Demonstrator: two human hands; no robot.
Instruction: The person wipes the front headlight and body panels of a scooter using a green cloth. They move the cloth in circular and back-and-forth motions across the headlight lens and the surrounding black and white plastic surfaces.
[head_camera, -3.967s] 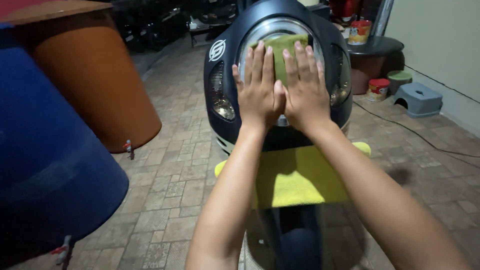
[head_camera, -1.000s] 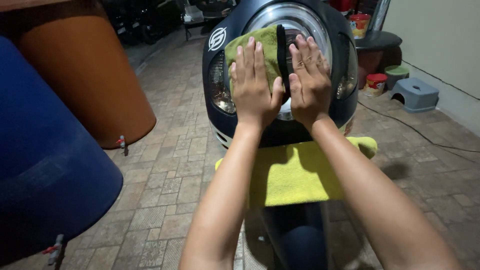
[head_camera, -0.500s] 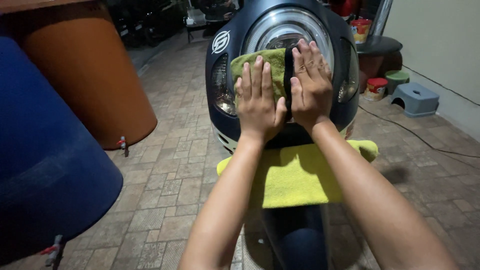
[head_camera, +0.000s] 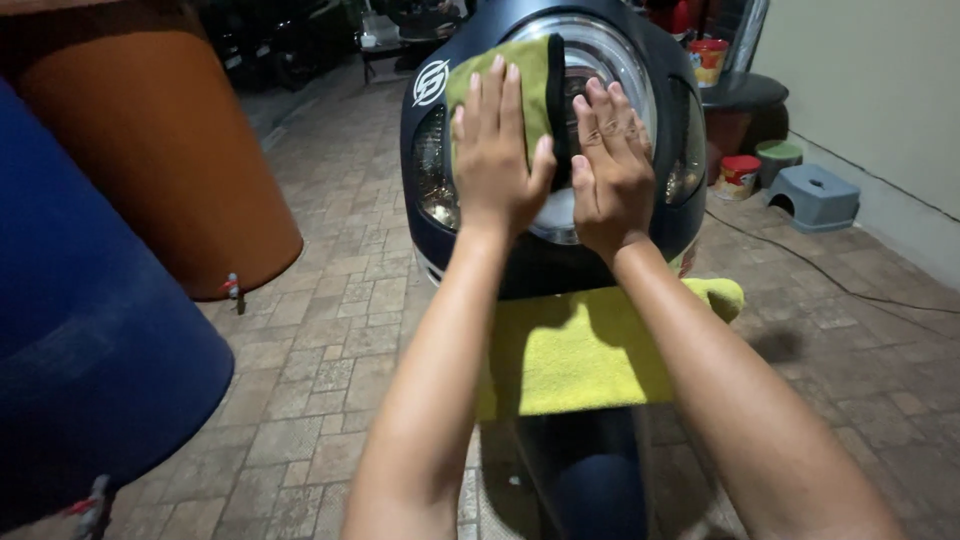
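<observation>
- We see the left hand (head_camera: 497, 150) laid flat, fingers together and stretched out, palm pressing a green cloth (head_camera: 512, 80) against the front of a dark scooter headlight panel (head_camera: 545, 260). Nothing is gripped — the cloth is pinned under the open palm, not pinched.
- The right hand (head_camera: 612, 170) lies flat too, fingers spread a little, palm straight on the round headlight lens (head_camera: 620, 55). It closes on nothing; its thumb side sits just beside the dark-trimmed edge of the green cloth.
- The two hands are side by side, thumbs near each other, with the cloth's edge between them.
- The green cloth covers the upper left part of the lens as we look at it, reaching up near the top of the panel, beside a round white emblem (head_camera: 431, 82).
- A second, yellow cloth (head_camera: 570, 350) is draped across the scooter below the panel, under both forearms.
- To our left stand a large brown barrel (head_camera: 150, 140) and, closer, a blue barrel (head_camera: 80, 350), both on the brick-paved floor (head_camera: 330, 350).
- To our right — near the wall — a small grey step stool (head_camera: 815, 195), a red tub (head_camera: 738, 175), and a dark cable (head_camera: 830, 280) across the paving.
</observation>
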